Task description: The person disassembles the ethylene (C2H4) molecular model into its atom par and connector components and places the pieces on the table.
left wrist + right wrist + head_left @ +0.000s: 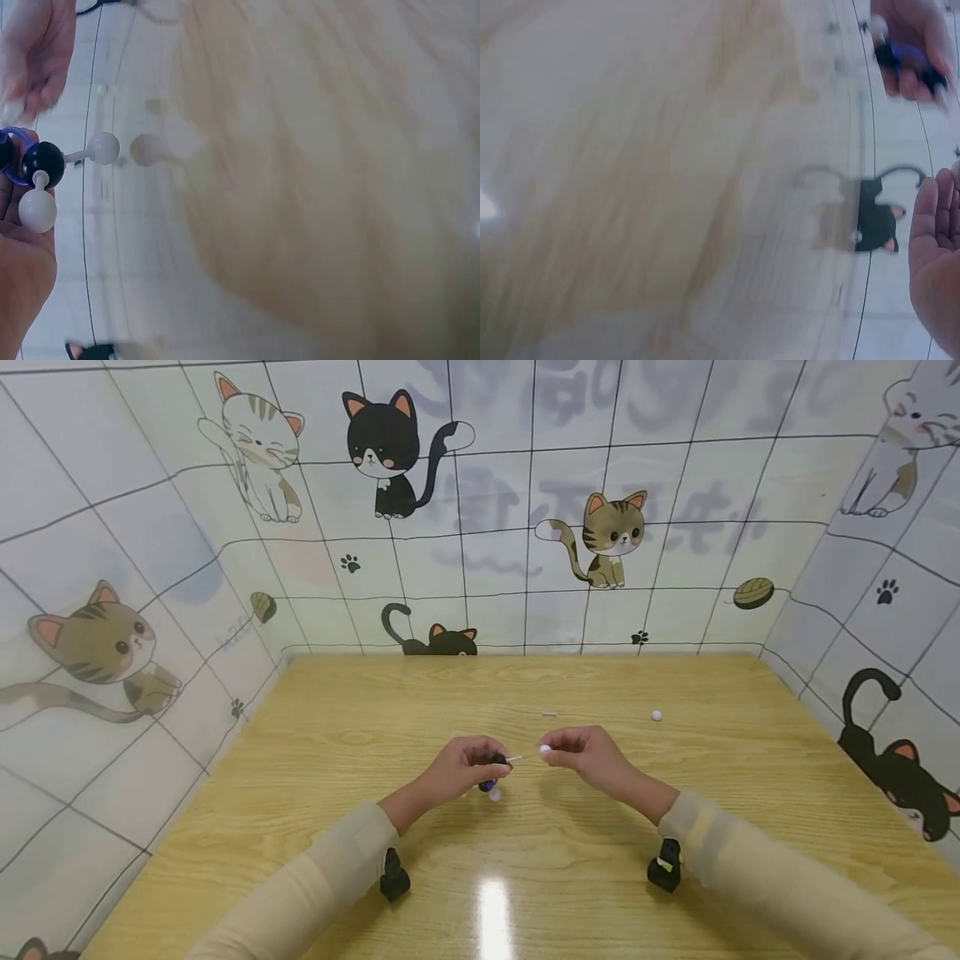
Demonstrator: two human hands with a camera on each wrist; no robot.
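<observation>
My left hand (pixel 459 772) grips a ball-and-stick molecular model. In the left wrist view its black ball (pixel 43 166) carries two white balls on short white pegs, one white ball (pixel 103 148) pointing away from the palm and another white ball (pixel 37 211) beside it. Purple curved links (pixel 21 135) join this black ball to a second black ball (pixel 6 152), partly cut off by the frame. A bare white peg (pixel 516 758) sticks out from the model toward my right hand (pixel 596 762). Between thumb and fingertips, that hand pinches a white ball (pixel 545 749), a short gap from the peg's tip.
On the wooden table (pixel 360 693), beyond the hands, lie a loose white peg (pixel 549 713) and, farther right, a loose white ball (pixel 656 716). A cat-patterned, tile-print covering (pixel 495 552) stands around the table's back and sides.
</observation>
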